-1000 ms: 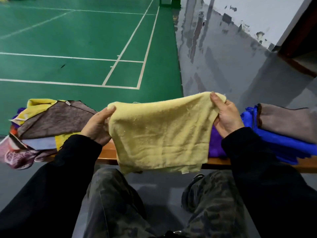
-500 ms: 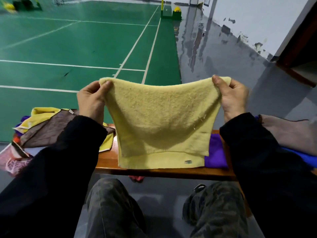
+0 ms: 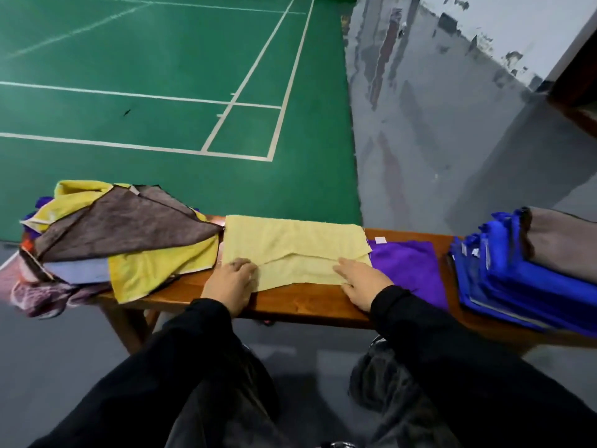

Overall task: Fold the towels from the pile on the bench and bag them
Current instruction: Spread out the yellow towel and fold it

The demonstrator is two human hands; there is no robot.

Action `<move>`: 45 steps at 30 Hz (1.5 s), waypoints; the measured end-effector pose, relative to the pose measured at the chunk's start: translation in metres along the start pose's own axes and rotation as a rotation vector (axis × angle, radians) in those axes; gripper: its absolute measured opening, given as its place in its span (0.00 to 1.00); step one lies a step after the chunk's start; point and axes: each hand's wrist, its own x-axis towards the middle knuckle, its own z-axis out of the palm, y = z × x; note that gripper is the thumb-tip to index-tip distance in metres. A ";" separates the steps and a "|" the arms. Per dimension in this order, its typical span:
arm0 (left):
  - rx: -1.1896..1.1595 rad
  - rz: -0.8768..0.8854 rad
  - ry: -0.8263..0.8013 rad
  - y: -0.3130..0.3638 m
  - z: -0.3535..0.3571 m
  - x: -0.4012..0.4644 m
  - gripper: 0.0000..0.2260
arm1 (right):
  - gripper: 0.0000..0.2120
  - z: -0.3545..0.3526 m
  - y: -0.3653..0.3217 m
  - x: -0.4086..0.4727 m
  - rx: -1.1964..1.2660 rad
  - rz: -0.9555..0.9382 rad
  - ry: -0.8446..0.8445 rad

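Note:
A pale yellow towel (image 3: 290, 244) lies flat on the wooden bench (image 3: 300, 302), folded over on itself. My left hand (image 3: 231, 282) rests on its near left corner with fingers laid flat. My right hand (image 3: 363, 282) presses its near right corner the same way. To the left sits the loose pile of towels (image 3: 106, 240), brown and bright yellow on top. A purple towel (image 3: 408, 270) lies partly under the yellow one on the right.
A stack of folded blue towels (image 3: 504, 286) with a grey-brown one (image 3: 565, 244) on top stands at the bench's right end. Beyond the bench are a green court floor (image 3: 161, 92) and grey flooring. My knees are under the bench's front edge.
The yellow towel was held up in the air by its top corners; now it lies folded on the bench with both hands flat on its near edge.

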 end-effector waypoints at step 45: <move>0.068 0.091 0.477 -0.006 -0.023 0.007 0.01 | 0.25 -0.015 0.002 0.042 -0.177 -0.125 0.305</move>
